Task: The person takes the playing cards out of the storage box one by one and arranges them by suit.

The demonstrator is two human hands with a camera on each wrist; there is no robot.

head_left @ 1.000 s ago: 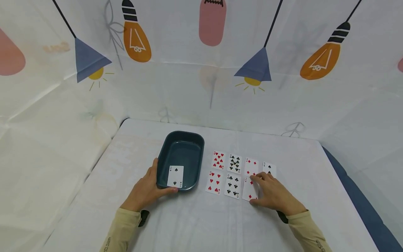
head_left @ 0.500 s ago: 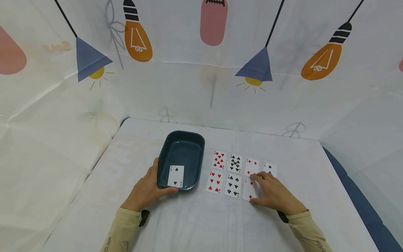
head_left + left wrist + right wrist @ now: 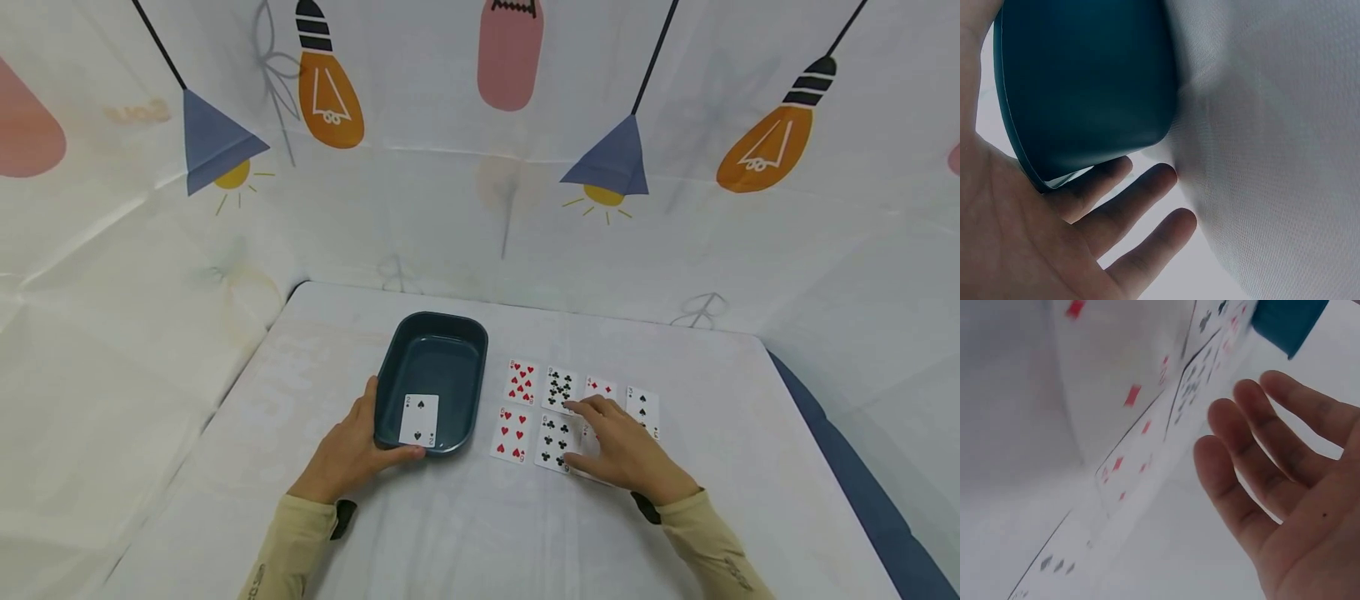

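My left hand (image 3: 348, 450) holds the near left corner of a dark teal baking dish (image 3: 467, 387), thumb along the near rim and fingers down the left side. Inside the dish a two of spades (image 3: 418, 419) lies face up. My right hand (image 3: 626, 450) is over the front row of playing cards, index finger and thumb spread apart. Between them shows part of the two of diamonds (image 3: 589, 443); the palm hides the rest. The fingertips overlap the nine of clubs (image 3: 558, 387) and six of clubs (image 3: 553, 437). In the right wrist view the four fingers (image 3: 1229, 469) are loosely bent, apart from the cards.
Left of the clubs lie two heart cards, one behind (image 3: 521, 382) and a six of hearts (image 3: 513, 433) in front. A four of diamonds (image 3: 600, 387) and a three of spades (image 3: 642, 408) end the back row. White cloth (image 3: 465, 533) covers the table; printed sheeting (image 3: 420, 208) hangs behind.
My right hand has shifted left from the two of diamonds toward the clubs, uncovering more of the three of spades. The left hand and the dish have stayed in place.
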